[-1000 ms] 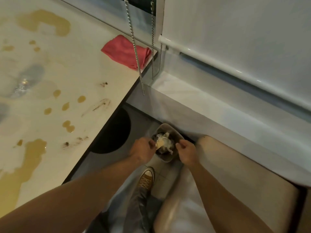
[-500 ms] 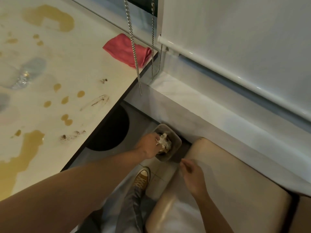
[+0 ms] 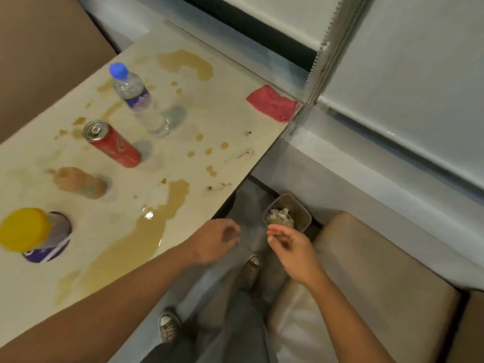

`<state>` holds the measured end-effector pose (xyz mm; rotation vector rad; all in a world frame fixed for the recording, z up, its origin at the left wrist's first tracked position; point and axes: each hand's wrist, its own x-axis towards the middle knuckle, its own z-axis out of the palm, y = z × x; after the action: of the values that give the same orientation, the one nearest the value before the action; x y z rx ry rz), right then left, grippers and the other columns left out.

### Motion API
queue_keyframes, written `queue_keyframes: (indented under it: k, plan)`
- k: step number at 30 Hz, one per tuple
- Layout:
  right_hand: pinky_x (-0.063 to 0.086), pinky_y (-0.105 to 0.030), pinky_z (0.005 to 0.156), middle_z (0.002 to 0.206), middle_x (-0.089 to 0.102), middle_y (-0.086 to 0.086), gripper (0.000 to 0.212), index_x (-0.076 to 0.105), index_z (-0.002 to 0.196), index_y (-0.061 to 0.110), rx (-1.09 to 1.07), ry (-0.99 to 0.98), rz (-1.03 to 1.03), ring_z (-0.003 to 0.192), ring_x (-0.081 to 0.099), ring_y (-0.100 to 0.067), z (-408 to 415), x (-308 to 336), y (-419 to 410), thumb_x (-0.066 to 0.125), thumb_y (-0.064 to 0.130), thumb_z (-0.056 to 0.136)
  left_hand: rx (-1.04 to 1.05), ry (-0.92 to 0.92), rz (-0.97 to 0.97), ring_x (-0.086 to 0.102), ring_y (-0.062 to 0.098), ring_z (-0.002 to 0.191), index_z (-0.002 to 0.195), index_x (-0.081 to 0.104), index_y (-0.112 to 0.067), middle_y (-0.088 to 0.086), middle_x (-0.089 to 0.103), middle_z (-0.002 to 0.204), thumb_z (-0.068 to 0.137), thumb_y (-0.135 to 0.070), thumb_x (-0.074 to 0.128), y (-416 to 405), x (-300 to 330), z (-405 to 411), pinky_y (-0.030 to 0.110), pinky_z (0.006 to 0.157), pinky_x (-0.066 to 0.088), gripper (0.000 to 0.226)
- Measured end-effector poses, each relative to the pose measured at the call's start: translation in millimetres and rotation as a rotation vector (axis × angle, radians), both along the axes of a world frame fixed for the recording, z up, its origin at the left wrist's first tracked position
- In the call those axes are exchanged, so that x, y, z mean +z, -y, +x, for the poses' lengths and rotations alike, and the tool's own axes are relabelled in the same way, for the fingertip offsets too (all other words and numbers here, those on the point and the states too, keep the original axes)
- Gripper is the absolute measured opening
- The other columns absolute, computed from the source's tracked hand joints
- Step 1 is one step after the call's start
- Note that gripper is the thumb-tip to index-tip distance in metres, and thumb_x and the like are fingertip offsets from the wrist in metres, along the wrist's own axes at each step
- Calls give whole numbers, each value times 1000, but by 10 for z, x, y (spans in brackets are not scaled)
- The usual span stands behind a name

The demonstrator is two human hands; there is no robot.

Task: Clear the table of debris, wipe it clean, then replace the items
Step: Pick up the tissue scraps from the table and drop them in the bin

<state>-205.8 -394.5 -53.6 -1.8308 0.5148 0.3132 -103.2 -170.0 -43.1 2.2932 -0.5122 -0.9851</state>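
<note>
Down past the table's near edge, the left hand (image 3: 214,241) hangs with fingers loosely curled, holding nothing. The right hand (image 3: 286,243) is likewise empty and relaxed, thumb and fingertips drawn near each other, just above the small bin (image 3: 301,213) on the floor, which holds crumpled debris (image 3: 277,216). Both forearms reach forward and down from the bottom of the head view, over grey trousers and sneakers. On the stained table (image 3: 230,119) stand a water bottle (image 3: 136,98), a red can (image 3: 112,144), a blurred brown bottle (image 3: 78,183) and a yellow-lidded jar (image 3: 28,234). A pink cloth (image 3: 272,102) lies at the far right corner. Brown spills (image 3: 146,231) spread across the tabletop.
</note>
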Motion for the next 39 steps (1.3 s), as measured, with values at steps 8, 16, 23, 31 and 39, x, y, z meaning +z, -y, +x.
queue_keyframes:
  k: [8,16,23,31,39]
  plan:
    - [54,-24,94,108,74,12,24,68,115,36,205,55,-12,102,69,-2,-183,752,-1512,71,21,95,146,49,-155,65,8,87,105,65,-31,-13,66,102,93,-32,68,-1769,582,-590,28,82,53,12]
    - [50,-12,89,112,72,12,25,69,124,27,327,96,-19,102,67,1,-306,1158,-2830,67,25,99,303,128,-145,66,5,90,114,65,-32,-15,67,107,95,-34,68,-3364,896,-1076,22,82,54,19]
    - [48,-10,87,113,70,17,24,66,124,31,455,80,-56,101,65,1,-387,1263,-3448,63,27,100,487,92,-120,67,2,88,112,66,-32,-16,67,105,95,-34,68,-4138,868,-1579,22,81,55,17]
    - [47,-8,86,112,69,20,23,66,123,33,567,15,-100,102,65,-1,-475,1067,-3567,61,28,101,738,48,-81,67,4,83,106,68,-35,-12,70,101,96,-31,67,-4409,793,-2064,16,74,52,11]
    - [46,-5,79,109,69,17,19,66,116,36,649,-26,-106,94,64,6,-575,907,-3797,62,25,101,835,56,-50,65,-1,85,108,68,-32,-12,69,102,97,-29,67,-4699,837,-2297,11,74,50,12]
